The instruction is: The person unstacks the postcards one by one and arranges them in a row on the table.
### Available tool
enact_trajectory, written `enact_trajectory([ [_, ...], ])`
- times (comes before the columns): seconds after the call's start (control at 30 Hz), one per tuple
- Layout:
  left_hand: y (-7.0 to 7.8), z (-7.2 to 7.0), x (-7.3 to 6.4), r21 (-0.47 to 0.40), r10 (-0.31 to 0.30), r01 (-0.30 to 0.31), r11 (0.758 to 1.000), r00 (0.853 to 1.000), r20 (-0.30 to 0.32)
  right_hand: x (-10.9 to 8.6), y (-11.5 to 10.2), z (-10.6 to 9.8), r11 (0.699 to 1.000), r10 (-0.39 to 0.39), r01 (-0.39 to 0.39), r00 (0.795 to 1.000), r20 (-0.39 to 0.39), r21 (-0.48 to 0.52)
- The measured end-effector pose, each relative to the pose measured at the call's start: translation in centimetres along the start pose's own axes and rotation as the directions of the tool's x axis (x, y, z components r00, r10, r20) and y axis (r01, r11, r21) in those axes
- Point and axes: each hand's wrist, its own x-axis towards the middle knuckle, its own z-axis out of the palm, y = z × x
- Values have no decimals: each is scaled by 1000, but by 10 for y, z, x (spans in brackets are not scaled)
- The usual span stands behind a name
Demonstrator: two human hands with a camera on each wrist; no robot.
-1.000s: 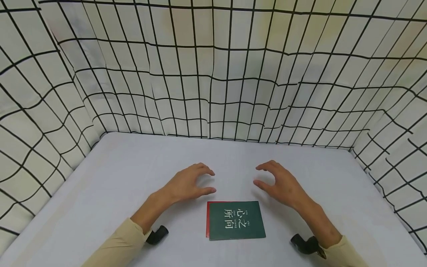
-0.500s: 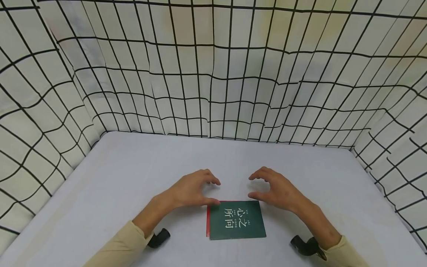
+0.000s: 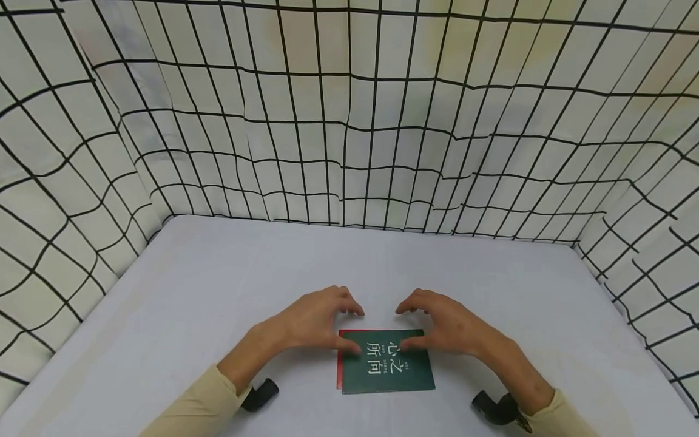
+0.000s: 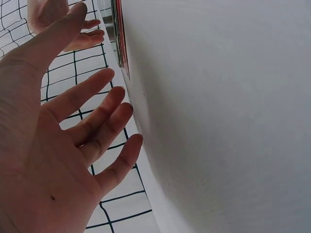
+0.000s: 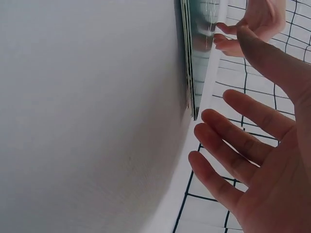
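A dark green booklet (image 3: pixel 389 375) with white Chinese characters lies flat on the white table. Beneath it, a red booklet (image 3: pixel 340 371) shows only as a thin strip along the left and far edges. My left hand (image 3: pixel 317 318) hovers at the booklets' far left corner, thumb over the green cover. Mirroring it, my right hand (image 3: pixel 450 325) hovers at the far right corner. Fingers of both hands are spread and gently bent, holding nothing. In the left wrist view, the booklets' edges (image 4: pixel 120 41) appear beyond the left hand (image 4: pixel 73 136); the right wrist view shows the right hand (image 5: pixel 262 165) likewise.
A white cloth covers the table (image 3: pixel 218 261). Black netting (image 3: pixel 349 127) over pale sheeting encloses the far side and both flanks. Black devices sit at the left wrist (image 3: pixel 261 394) and right wrist (image 3: pixel 496 408), below the beige sleeves (image 3: pixel 199 403).
Both hands have come nearer the person and closer together, so their thumbs now overlap the green cover in the head view. The booklets have stayed in place.
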Motion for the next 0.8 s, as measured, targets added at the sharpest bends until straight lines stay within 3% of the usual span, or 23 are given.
enact_trajectory([
  [0.23,2,0,-1,10,25,-26,1000,1000,18,-2,-3,2,1000,-15,15,999,47,6],
  [0.57,6,0,-6,18,2,-3,1000,997,78,-4,-6,7,1000,15,-15,993,118,-5],
  [0.8,8,-1,-8,31,5,-7,1000,997,81,-5,-6,8,999,-21,25,992,128,-29],
])
